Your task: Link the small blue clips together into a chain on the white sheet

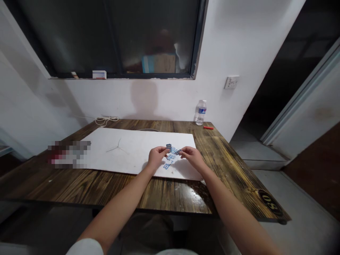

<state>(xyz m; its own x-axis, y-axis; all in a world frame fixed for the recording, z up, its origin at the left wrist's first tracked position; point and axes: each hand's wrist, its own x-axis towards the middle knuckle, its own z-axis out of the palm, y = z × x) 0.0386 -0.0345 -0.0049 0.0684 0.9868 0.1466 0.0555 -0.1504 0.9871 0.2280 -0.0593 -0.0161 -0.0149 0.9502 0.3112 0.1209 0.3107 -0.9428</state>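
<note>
The left hand (158,158) and right hand (193,157) are kept half closed at small blue pieces (170,156). Any grip cannot be told. A white board (119,152) is placed beneath.

A white short sleeve (85,247) sits on the arm behind the left hand (158,157), with the forearm bare below it. The right hand (193,157) also has a bare forearm (233,212). Dark trousers (148,230) show further back from the hands.

We note our left forearm (119,209) and right forearm (233,212) rising from the bottom corners of the frame and converging at centre. Our left hand (158,158) and right hand (193,158) sit just apart, backs up, fingertips (166,151) pinched inward.
</note>
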